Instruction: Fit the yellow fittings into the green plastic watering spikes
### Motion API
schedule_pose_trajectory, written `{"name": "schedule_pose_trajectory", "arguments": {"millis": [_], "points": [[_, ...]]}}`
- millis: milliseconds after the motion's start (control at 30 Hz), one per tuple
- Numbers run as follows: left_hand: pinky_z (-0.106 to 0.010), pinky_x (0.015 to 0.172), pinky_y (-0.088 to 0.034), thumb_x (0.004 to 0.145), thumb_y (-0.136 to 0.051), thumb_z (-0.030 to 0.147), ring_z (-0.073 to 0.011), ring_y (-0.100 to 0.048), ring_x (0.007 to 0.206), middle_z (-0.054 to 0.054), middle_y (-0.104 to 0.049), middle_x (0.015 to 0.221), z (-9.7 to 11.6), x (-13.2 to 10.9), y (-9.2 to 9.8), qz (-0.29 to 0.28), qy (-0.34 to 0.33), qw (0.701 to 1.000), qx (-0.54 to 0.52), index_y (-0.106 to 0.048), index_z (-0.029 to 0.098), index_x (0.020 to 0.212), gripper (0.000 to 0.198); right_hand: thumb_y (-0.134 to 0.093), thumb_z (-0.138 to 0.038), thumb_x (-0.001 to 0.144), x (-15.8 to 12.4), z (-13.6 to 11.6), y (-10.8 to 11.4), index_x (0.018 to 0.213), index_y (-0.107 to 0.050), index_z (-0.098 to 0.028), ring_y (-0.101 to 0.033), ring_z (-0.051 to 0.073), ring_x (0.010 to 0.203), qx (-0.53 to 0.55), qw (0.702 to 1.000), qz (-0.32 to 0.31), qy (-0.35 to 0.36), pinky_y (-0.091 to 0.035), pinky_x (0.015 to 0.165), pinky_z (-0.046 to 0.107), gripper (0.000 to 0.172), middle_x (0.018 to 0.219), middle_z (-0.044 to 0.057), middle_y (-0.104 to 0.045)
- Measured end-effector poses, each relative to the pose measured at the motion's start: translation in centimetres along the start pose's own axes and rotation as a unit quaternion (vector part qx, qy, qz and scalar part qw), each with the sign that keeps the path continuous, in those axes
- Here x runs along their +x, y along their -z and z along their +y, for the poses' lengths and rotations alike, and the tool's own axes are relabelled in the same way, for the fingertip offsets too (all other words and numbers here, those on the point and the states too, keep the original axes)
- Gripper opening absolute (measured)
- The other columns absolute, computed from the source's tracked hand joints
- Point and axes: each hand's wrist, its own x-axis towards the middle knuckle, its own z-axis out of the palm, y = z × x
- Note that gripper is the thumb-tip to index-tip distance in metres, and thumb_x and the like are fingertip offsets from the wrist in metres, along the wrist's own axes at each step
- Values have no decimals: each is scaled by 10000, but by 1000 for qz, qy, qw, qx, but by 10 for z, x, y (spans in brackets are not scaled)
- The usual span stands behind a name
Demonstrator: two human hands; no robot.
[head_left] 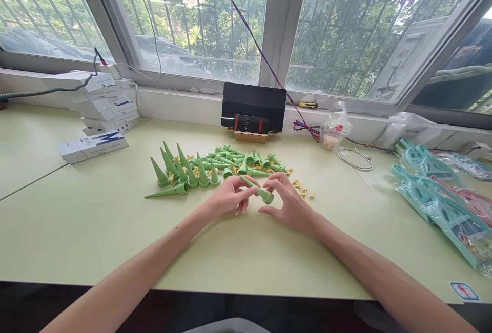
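A green plastic watering spike is pinched between the thumb and fingers of my left hand, its wide collared end pointing right and toward me. My right hand curves around that wide end, thumb and fingers apart; whether a fingertip touches it I cannot tell. Just behind my hands lies a pile of green spikes mixed with small yellow plastic pieces. To the left, several green spikes stand upright on their wide ends, and one spike lies on its side in front of them.
A tablet leans at the window behind a phone on a cardboard stand. White boxes are stacked at left. On the right are a bagged cup, a coiled white cable and bagged teal plastic items.
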Motion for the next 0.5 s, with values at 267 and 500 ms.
{"name": "schedule_pose_trajectory", "arguments": {"millis": [267,500], "points": [[-205,401,-417,867,-614,482,-107,-512,428,35,-519,491,3,-1,2,10,-18,999,-30,-626,155,1071,386,-541,-200,927,0,0,1,1254,-424,-247,-567,201,965,8,1000,-6,0,-509,882,408,350,1188,103,-506],[-217,410,-412,855,-623,491,-108,-503,435,35,-509,501,3,-1,1,15,-12,999,-26,-630,152,1066,400,-495,-186,950,1,-2,1,1257,-430,-253,-580,190,905,9,1000,-6,5,-522,848,402,321,1198,104,-527]]}}
